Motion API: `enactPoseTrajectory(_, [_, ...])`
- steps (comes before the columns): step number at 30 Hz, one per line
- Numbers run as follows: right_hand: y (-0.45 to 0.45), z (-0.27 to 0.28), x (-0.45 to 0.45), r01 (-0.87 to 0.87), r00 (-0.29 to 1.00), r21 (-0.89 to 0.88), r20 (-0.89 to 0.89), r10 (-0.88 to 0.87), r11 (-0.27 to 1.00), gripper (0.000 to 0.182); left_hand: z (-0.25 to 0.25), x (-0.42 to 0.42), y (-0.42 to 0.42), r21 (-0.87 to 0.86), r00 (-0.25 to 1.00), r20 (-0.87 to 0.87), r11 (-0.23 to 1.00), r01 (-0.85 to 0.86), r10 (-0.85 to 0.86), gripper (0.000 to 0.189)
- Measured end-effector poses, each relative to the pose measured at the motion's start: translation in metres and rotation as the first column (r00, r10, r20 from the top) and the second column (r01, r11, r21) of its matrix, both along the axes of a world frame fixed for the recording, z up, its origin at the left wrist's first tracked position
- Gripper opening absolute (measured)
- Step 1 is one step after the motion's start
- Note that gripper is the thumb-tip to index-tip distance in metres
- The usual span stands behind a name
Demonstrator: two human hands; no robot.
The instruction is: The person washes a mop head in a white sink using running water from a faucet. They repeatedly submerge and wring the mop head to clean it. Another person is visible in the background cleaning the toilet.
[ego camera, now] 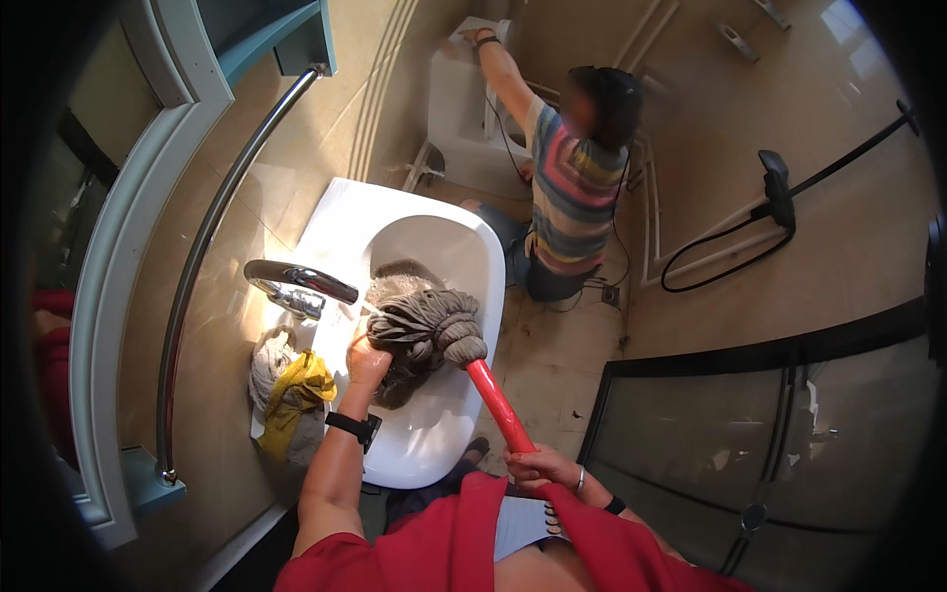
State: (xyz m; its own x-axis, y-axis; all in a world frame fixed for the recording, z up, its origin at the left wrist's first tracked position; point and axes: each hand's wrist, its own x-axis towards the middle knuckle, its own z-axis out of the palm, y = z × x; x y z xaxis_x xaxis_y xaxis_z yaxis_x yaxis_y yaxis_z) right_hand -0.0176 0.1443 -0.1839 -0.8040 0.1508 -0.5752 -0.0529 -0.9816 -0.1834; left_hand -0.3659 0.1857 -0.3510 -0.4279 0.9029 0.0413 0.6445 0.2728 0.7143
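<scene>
A string mop with a wet, grey-brown head lies in a white washbasin. Its red handle slants down toward my body, where my right hand is wrapped around it. My left hand is at the near-left side of the mop strands, under the faucet; its fingertips are hidden behind the strands. Water runs from the curved chrome faucet onto the mop head. Murky brown water stands in the basin around the strands.
Yellow and pale cloths lie on the basin's left corner. A chrome towel bar runs along the left wall. Beyond the basin, another person in a striped top crouches, one arm reaching to a white toilet. A glass-panelled shower screen stands right.
</scene>
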Motion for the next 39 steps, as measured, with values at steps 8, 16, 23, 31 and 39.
enactPoseTrajectory(8, [-0.01, 0.013, -0.003, -0.038, 0.998, 0.124, -0.052, 0.045, 0.992, 0.018, 0.135, 0.028, -0.033, 0.286, 0.985, -0.102, 0.953, -0.102, 0.136, 0.063])
enactPoseTrajectory(16, [-0.014, 0.003, -0.003, -0.115, 0.97, 0.167, 0.231, 0.075, 0.979, 0.017, 0.048, 0.002, -0.015, -0.419, 0.945, 0.134, 0.847, 0.327, -0.298, 0.103])
enactPoseTrajectory(23, [-0.015, -0.011, -0.014, -0.174, 0.921, 0.188, 0.377, 0.092, 0.967, 0.017, -0.029, 0.023, 0.017, -0.346, 0.951, -0.009, 0.893, 0.288, -0.31, 0.085])
enactPoseTrajectory(31, [-0.008, -0.007, -0.017, -0.151, 0.94, 0.206, 0.333, 0.076, 0.967, 0.018, -0.035, 0.009, 0.026, -0.24, 0.966, -0.177, 0.96, 0.142, -0.187, 0.043])
enactPoseTrajectory(39, [-0.016, 0.018, -0.003, -0.077, 0.991, 0.327, 0.127, 0.037, 0.942, 0.019, 0.078, 0.02, -0.014, 0.221, 0.984, 0.029, 0.959, -0.18, 0.178, 0.051])
